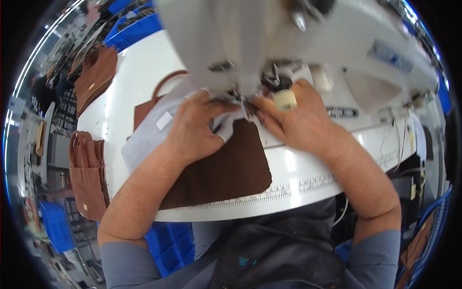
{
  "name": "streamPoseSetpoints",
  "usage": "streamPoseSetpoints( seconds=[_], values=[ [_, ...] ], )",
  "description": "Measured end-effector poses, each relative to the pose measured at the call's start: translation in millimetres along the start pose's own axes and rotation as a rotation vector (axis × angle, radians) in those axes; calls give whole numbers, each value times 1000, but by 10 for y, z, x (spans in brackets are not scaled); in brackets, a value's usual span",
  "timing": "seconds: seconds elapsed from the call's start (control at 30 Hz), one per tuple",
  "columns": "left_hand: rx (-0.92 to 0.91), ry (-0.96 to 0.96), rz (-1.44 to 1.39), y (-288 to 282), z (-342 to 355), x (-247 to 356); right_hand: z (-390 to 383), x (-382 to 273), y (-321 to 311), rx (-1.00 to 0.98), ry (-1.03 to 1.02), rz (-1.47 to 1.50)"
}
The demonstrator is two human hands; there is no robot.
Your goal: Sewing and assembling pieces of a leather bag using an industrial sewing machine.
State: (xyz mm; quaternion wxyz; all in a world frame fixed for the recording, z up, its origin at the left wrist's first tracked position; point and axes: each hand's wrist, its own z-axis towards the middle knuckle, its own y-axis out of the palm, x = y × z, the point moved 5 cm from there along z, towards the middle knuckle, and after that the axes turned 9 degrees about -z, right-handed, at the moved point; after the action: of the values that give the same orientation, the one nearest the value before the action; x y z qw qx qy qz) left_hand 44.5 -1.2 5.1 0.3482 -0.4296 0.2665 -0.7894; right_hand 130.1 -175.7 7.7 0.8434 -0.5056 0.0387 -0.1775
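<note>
A white sewing machine (pixel 216 43) stands over the work, its needle area just beyond my fingertips. Under my left hand (pixel 195 125) lies a light grey lining fabric (pixel 144 139) with a small white label; the fingers are bent and closed on it near the needle, and a pale cover sits on the thumb. A dark brown bag panel (pixel 231 168) spreads below that hand toward the table edge. My right hand (pixel 298 113) pinches the lining's edge beside the needle, with a ribbed cream piece (pixel 285 99) at its fingers. The exact grip is partly hidden.
A ruler scale (pixel 308 185) runs along the front edge of the white table (pixel 288 164). Brown bag pieces with handles (pixel 87 176) hang at the left edge, and another brown bag (pixel 95 77) lies farther back. Blue bins (pixel 132 31) stand beyond.
</note>
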Motion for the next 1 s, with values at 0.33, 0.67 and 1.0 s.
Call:
streamPoseSetpoints(
  seconds=[0.33,0.67,1.0],
  values=[
    [-82,-126,-82,7,-21,-63,86,-95,-96,15,19,16],
    [-80,-78,-78,5,-28,-56,86,-57,-63,-68,49,40],
    [-33,-62,-106,-34,-10,-52,40,13,8,-130,57,62]
  ],
)
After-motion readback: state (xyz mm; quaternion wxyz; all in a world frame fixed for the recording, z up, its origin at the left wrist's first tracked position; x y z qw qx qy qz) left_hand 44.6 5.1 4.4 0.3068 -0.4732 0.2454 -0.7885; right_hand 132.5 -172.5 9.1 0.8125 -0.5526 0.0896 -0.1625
